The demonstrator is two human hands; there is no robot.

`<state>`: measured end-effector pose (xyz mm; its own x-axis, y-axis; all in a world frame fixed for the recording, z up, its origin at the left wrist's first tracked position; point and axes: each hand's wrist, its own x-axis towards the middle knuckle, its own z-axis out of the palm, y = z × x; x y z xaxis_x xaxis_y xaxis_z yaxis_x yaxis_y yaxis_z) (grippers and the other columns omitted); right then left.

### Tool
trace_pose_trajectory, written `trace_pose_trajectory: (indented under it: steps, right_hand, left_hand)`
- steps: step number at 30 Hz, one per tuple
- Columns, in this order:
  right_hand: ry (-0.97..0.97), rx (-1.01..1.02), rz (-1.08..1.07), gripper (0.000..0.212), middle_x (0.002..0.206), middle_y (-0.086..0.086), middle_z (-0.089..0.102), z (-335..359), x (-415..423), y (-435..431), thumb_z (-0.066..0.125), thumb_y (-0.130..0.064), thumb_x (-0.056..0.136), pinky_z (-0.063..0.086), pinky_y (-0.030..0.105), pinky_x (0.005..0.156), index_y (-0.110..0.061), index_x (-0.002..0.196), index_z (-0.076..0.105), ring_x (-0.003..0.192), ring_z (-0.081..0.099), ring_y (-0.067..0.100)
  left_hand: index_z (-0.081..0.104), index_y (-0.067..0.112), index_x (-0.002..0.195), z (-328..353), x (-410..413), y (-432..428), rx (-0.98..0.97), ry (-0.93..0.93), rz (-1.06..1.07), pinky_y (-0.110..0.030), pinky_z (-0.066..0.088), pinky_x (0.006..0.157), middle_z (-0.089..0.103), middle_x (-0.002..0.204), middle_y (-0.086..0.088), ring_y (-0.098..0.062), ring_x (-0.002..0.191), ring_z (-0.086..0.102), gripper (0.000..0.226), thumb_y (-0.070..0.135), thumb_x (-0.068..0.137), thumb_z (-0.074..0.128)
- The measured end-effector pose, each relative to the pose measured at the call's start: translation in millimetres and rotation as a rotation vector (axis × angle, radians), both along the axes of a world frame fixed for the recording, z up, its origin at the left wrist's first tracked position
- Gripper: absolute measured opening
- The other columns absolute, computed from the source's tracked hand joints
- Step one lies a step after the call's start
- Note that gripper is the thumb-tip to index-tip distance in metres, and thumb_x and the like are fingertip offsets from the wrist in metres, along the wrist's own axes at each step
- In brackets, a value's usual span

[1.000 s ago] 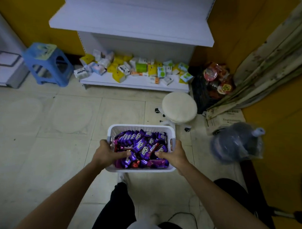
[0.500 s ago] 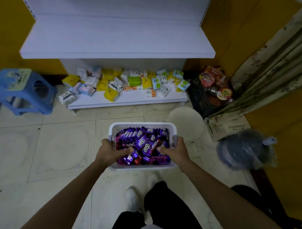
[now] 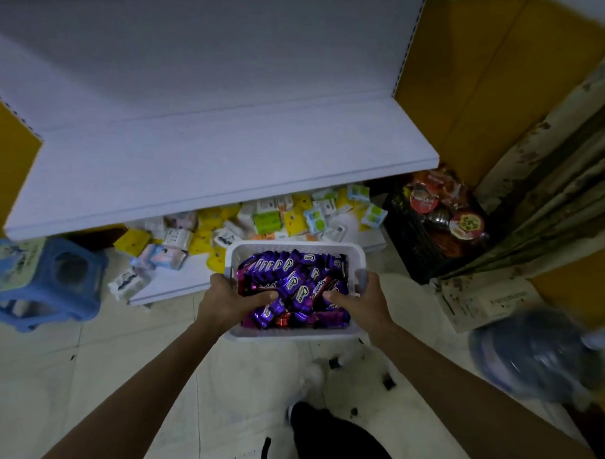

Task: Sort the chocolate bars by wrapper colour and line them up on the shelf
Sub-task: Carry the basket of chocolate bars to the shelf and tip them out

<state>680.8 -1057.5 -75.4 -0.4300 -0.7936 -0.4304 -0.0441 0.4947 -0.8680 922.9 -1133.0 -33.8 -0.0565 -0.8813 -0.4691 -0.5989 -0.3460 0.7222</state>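
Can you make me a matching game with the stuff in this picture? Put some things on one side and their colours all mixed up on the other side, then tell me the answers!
Things:
1. chocolate bars
2. basket
3. stool
4. crate of snacks

Colours:
A. blue
B. black
C. mostly purple
D. white

Right pairs: 1-C, 2-D, 3-A, 4-B.
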Motion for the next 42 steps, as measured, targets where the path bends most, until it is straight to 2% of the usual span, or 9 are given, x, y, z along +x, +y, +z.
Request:
trace_pose_trajectory:
  steps: [6, 9, 13, 17, 21, 26, 28, 33, 42]
  right_hand:
    - [-0.020, -0.113, -0.057, 0.087, 0.141, 0.000, 0.036, 31.4, -42.7, -105.0, 0.084, -0.027, 0.069, 0.041, 0.036, 0.101, -0.010, 0.138, 0.033, 0.124, 0.040, 0.016]
    - [-0.032, -0.149, -0.113, 0.076, 0.128, -0.003, 0.041, 48.2, -72.7, -144.9, 0.084, -0.025, 0.068, 0.043, 0.034, 0.098, -0.011, 0.128, 0.038, 0.122, 0.041, 0.016]
    - [-0.009, -0.160, -0.143, 0.056, 0.104, -0.004, 0.040, 64.8, -116.5, -197.5, 0.082, -0.026, 0.071, 0.040, 0.032, 0.083, -0.016, 0.112, 0.045, 0.099, 0.045, 0.013]
    - [0.033, -0.134, -0.216, 0.063, 0.093, -0.003, 0.043, 65.1, -150.3, -241.3, 0.082, -0.025, 0.072, 0.046, 0.041, 0.093, -0.005, 0.119, 0.044, 0.103, 0.049, 0.025]
    - [0.103, -0.106, -0.335, 0.051, 0.075, -0.003, 0.034, 65.2, -179.7, -274.8, 0.084, -0.024, 0.070, 0.035, 0.025, 0.065, -0.008, 0.098, 0.043, 0.077, 0.041, 0.015]
    - [0.109, -0.114, -0.449, 0.064, 0.111, 0.019, 0.062, 85.2, -206.3, -294.4, 0.085, -0.017, 0.068, 0.052, 0.043, 0.088, 0.007, 0.117, 0.050, 0.105, 0.060, 0.030]
    - [0.135, -0.081, -0.472, 0.069, 0.118, 0.014, 0.061, 88.8, -212.0, -295.3, 0.086, -0.020, 0.067, 0.051, 0.036, 0.087, 0.001, 0.122, 0.050, 0.108, 0.059, 0.027]
    - [0.112, -0.065, -0.477, 0.073, 0.117, 0.010, 0.063, 89.3, -239.5, -307.2, 0.087, -0.027, 0.065, 0.052, 0.043, 0.091, -0.005, 0.124, 0.051, 0.105, 0.061, 0.027]
    - [0.072, -0.069, -0.385, 0.051, 0.094, -0.004, 0.060, 75.0, -291.3, -348.3, 0.084, -0.028, 0.069, 0.051, 0.019, 0.065, -0.012, 0.106, 0.053, 0.081, 0.059, 0.009]
  left_hand:
    - [0.068, 0.004, 0.088, 27.6, -46.5, -115.4, -0.139, 0.016, -0.063, -0.038, 0.056, 0.068, 0.072, 0.078, -0.005, -0.023, 0.075, 0.068, 0.071, 0.058, 0.046, 0.088]
    - [0.053, -0.001, 0.081, 39.3, -77.5, -164.5, -0.148, -0.017, -0.109, -0.029, 0.043, 0.059, 0.058, 0.069, -0.002, -0.018, 0.068, 0.056, 0.077, 0.060, 0.047, 0.086]
    - [0.047, 0.002, 0.094, 53.6, -123.5, -235.1, -0.167, -0.046, -0.196, -0.040, 0.047, 0.069, 0.052, 0.076, -0.004, -0.031, 0.089, 0.064, 0.079, 0.058, 0.053, 0.087]
    - [0.052, -0.004, 0.093, 51.0, -163.4, -298.2, -0.159, -0.013, -0.292, -0.031, 0.045, 0.063, 0.061, 0.078, -0.008, -0.033, 0.091, 0.066, 0.084, 0.059, 0.049, 0.087]
    - [0.051, -0.004, 0.111, 46.0, -212.8, -355.9, -0.134, -0.013, -0.407, -0.037, 0.052, 0.074, 0.064, 0.106, -0.019, -0.031, 0.095, 0.064, 0.095, 0.058, 0.049, 0.087]
    - [0.045, -0.006, 0.126, 54.0, -261.4, -394.8, -0.118, 0.016, -0.560, -0.048, 0.050, 0.093, 0.054, 0.128, -0.022, -0.033, 0.110, 0.059, 0.124, 0.070, 0.032, 0.074]
    - [0.050, -0.012, 0.121, 50.9, -269.2, -399.9, -0.072, 0.020, -0.594, -0.043, 0.049, 0.095, 0.050, 0.136, -0.021, -0.027, 0.112, 0.058, 0.123, 0.070, 0.033, 0.075]
    - [0.049, -0.008, 0.120, 53.4, -297.5, -420.3, -0.064, 0.032, -0.643, -0.047, 0.053, 0.089, 0.063, 0.109, -0.022, -0.033, 0.101, 0.063, 0.121, 0.071, 0.032, 0.075]
    - [0.050, 0.000, 0.127, 61.3, -350.9, -456.0, -0.102, -0.070, -0.622, -0.047, 0.053, 0.090, 0.063, 0.117, -0.019, -0.033, 0.104, 0.063, 0.133, 0.083, 0.025, 0.067]
